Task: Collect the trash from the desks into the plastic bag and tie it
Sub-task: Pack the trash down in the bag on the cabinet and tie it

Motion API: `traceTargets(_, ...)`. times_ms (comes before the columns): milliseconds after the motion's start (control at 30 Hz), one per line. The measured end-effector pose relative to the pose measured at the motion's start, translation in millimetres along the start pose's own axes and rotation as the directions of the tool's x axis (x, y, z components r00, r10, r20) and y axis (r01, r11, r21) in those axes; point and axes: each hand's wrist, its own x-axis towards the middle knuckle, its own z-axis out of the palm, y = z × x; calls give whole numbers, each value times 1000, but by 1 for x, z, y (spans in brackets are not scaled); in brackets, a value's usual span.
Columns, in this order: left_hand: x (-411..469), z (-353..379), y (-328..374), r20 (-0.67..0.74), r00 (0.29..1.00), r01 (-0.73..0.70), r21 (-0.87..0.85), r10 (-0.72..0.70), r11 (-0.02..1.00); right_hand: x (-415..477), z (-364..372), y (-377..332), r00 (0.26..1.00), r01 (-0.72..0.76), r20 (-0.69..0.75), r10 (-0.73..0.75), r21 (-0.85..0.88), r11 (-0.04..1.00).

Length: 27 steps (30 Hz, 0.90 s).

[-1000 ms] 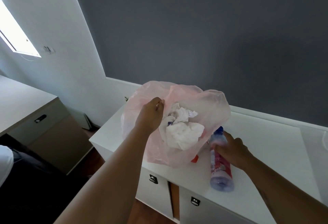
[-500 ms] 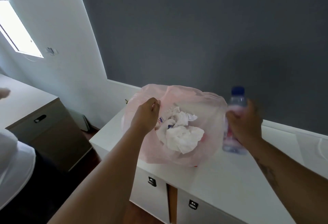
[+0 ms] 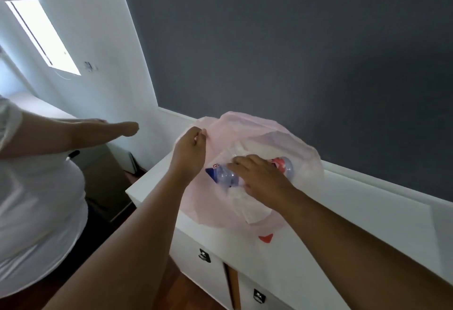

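A thin pink plastic bag (image 3: 264,128) sits open on the white desk (image 3: 355,216). My left hand (image 3: 190,155) pinches the bag's left rim and holds it up. My right hand (image 3: 257,177) lies over a clear plastic bottle (image 3: 224,176) with a blue cap and a red label, which rests sideways inside the bag's mouth on crumpled white paper (image 3: 250,211). The hand's fingers still wrap the bottle's middle. A small red scrap (image 3: 266,238) shows at the bag's lower edge.
Another person in a white shirt (image 3: 36,199) stands at the left with an arm (image 3: 73,135) stretched toward the wall. The desk has drawers with dark handles (image 3: 204,255). A second desk (image 3: 103,170) stands at the left, under a bright window (image 3: 44,37).
My right hand lifted the bottle off the desk, carried it over the bag and laid it sideways inside. The other person's arm has come into view at the left.
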Motion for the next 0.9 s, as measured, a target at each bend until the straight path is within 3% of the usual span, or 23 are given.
traceTargets(67,0,1,1,13,1000,-21,23,20,1000,3,-7,0,986,25,166,-16,-51,998)
traceTargets(100,1,2,1,16,1000,-27,33,26,999,1,-10,3,989,32,147,-27,-33,999)
traceTargets(133,1,3,1,15,1000,-28,42,27,999,-4,-12,9,998,54,31,-54,12,998)
traceTargets(167,1,3,1,9,1000,-23,51,23,998,-10,-12,18,980,87,-183,-77,45,995)
traceTargets(233,1,3,1,-7,1000,-19,83,20,996,-22,-13,47,802,100,-597,-38,71,992)
traceTargets(267,0,3,2,-26,999,-27,129,31,991,-31,-14,63,712,33,-700,53,109,993)
traceTargets(333,-2,0,4,-79,994,-52,248,73,967,-46,-5,95,572,-191,-721,391,347,918)
traceTargets(400,-5,-2,5,-112,990,-50,281,84,959,-62,20,121,497,-443,-469,730,586,679)
traceTargets(433,-6,-1,6,-116,990,-40,276,74,960,-70,40,129,534,-578,-288,795,562,592)
traceTargets(467,-9,0,6,-114,991,-38,273,71,961,-81,59,132,609,-659,-134,782,463,592)
traceTargets(533,-14,1,6,-100,992,-43,279,73,959,-95,87,123,767,-614,32,641,328,718)
traceTargets(567,-16,2,5,-94,993,-36,284,65,958,-97,94,114,814,-554,47,579,362,750)
traceTargets(700,-23,5,2,-80,996,-3,281,27,960,-79,110,69,871,-471,166,463,554,687)
traceTargets(800,-27,7,5,-65,998,9,281,10,960,-66,125,44,879,-476,236,414,371,798)
traceTargets(900,-29,9,4,-51,999,7,260,7,965,-65,129,30,855,-514,254,451,315,798)
